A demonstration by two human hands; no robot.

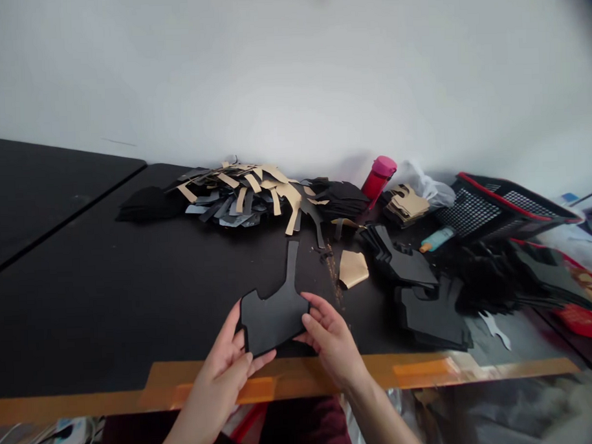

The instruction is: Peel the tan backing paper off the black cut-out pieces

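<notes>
Between my two hands is a flat black cut-out piece [275,316] with a long narrow tab pointing away from me. My left hand [228,367] grips its left edge and lower corner, thumb near the bottom. At the right edge, my right hand [329,337] pinches it with the thumb on top and fingers beneath. The piece is held above the near part of the black table [134,312]. To the right of my right hand lies a small tan scrap [353,269].
Against the wall is a heap of tan and grey strips [246,191]. Stacks of black pieces [432,311] lie to the right, near a blue tube [437,239], a red bottle [379,180] and a black mesh basket [494,205]. Brown tape [427,371] covers the front edge.
</notes>
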